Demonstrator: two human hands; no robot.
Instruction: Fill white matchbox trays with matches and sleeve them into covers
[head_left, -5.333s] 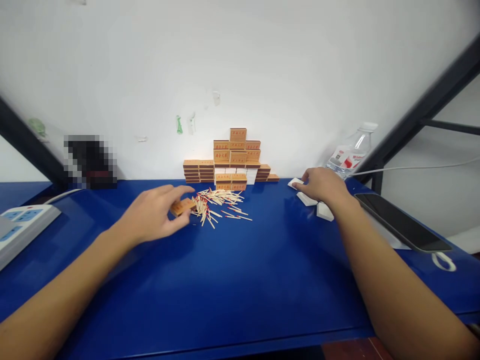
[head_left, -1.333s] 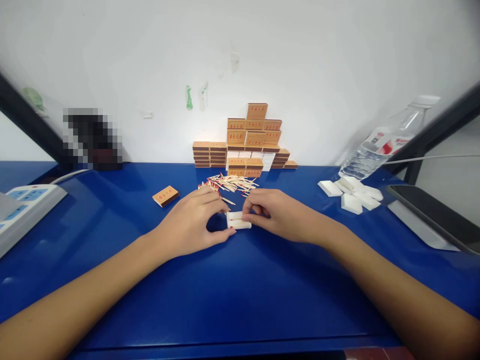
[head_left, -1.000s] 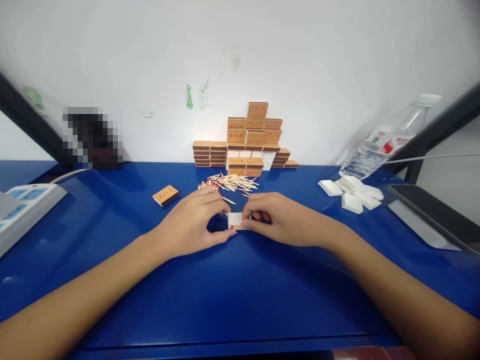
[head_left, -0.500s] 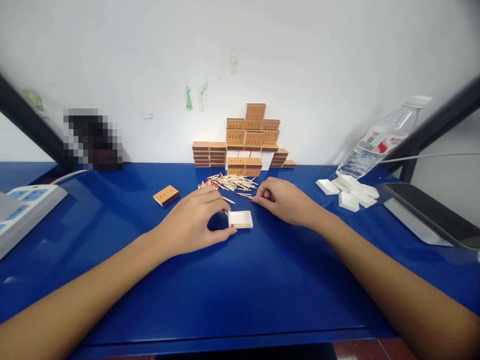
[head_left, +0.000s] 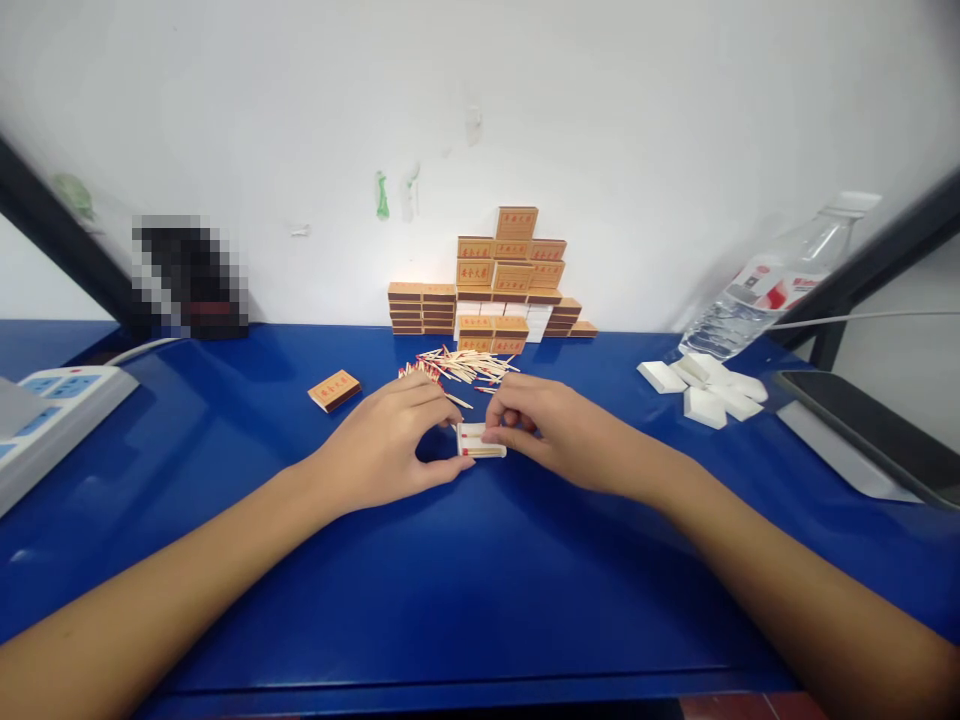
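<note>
A small white matchbox tray (head_left: 474, 443) lies on the blue table, with a few red-tipped matches along its near side. My left hand (head_left: 386, 440) grips the tray's left end between thumb and fingers. Over the tray, my right hand (head_left: 559, 425) pinches a match (head_left: 472, 435), its red head pointing left; the fingers hide its other end. A loose pile of matches (head_left: 466, 366) lies just beyond both hands. To the left of my left hand rests an orange and brown matchbox (head_left: 334, 390).
Matchboxes are stacked (head_left: 495, 275) against the wall at the back. On the right are several white trays (head_left: 705, 385), a leaning plastic bottle (head_left: 765, 285) and a phone (head_left: 870, 425). A power strip (head_left: 82, 410) sits at the left.
My right hand has moved from the edge of the match pile left and nearer, bringing a match over the tray. My left hand stays on the tray.
</note>
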